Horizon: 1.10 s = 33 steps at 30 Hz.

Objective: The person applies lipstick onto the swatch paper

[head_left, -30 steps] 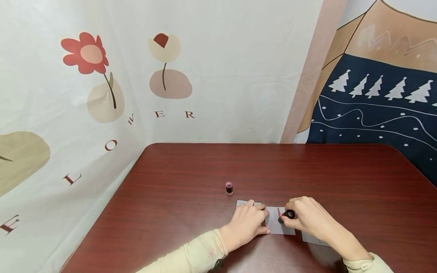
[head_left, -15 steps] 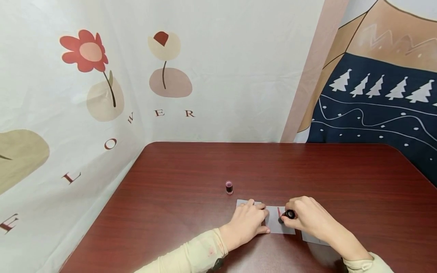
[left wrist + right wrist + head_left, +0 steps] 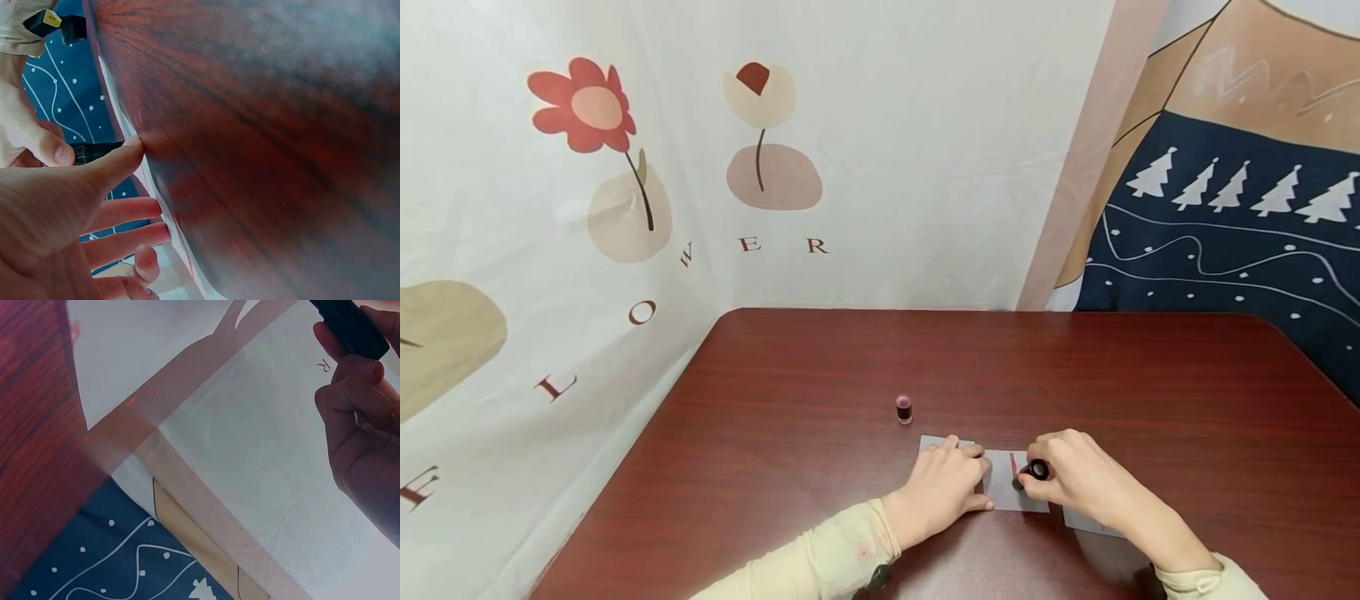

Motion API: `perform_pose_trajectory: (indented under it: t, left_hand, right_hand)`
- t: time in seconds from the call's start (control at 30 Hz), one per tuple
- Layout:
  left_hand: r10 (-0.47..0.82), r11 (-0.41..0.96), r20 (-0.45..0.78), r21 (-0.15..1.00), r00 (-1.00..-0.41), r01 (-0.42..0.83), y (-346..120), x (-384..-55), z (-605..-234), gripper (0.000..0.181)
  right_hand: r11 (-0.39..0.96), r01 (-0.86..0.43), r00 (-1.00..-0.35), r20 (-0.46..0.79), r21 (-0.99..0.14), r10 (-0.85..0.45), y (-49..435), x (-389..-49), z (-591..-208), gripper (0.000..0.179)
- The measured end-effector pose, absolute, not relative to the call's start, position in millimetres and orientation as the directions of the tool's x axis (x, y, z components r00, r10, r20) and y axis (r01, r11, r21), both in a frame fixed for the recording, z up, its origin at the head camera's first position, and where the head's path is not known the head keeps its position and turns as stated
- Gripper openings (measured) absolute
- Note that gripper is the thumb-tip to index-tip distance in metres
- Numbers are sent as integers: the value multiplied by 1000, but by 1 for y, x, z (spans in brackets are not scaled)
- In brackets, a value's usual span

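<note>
My right hand (image 3: pixel 1086 475) pinches a short black lipstick tube (image 3: pixel 1038 470) between thumb and fingers, its lower end at a white sheet of paper (image 3: pixel 1003 496). On that sheet, just above the tube's tip, runs a short red stroke (image 3: pixel 1012 461). My left hand (image 3: pixel 936 492) lies with fairly straight fingers over the left edge of this sheet and over another sheet (image 3: pixel 928 440) beside it. In the left wrist view the left thumb (image 3: pixel 119 161) touches the paper's edge. The right wrist view shows the fingers (image 3: pixel 359 369) curled round the tube; its tip is out of frame.
A small cylinder with a pink top and black band (image 3: pixel 903 410) stands on the reddish-brown table (image 3: pixel 775 400), behind the left hand. A third sheet (image 3: pixel 1092 525) lies partly under the right forearm. Printed cloths (image 3: pixel 917 167) hang behind and left of the table.
The head view has tilted slightly, so the scene has shifted a little. Both hands, the tube and the sheets look nearly still.
</note>
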<state>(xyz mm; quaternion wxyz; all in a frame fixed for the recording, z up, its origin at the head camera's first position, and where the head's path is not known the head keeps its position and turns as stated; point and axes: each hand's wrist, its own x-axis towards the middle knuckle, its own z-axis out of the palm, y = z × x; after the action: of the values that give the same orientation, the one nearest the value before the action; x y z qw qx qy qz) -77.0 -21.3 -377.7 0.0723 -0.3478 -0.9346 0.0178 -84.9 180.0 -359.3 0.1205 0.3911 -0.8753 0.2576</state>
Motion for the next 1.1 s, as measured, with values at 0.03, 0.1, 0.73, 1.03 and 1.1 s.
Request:
perform_pose_trajectory:
  t: [0.03,0.1,0.73,1.03,1.1]
  left_hand:
    - [652,758,124,-85,-748,647,-21,-77,-378,31]
    - [651,759,124,-84,-749,646,-21,-77,-377,31]
    - [648,762,101,-61,-755,645,-21,-79,-377,30]
    - [647,762,109,-67,-754,644,-21,-79,-377,30]
    - [647,762,108,-68,-755,644,-21,-78,-377,29]
  right_hand:
    - [559,-747,-665,411,-359,-624,180,-85,-359,34]
    - [559,-747,-665,409,-361,-625,180,-85,-359,34]
    - [559,-752,-659,416,-351,-626,180,-86,-359,37]
    - [561,-749,-662,412,-352,-626,179,-85,-359,37]
    - [561,-748,-664,408,-356,-627,179,-85,-359,37]
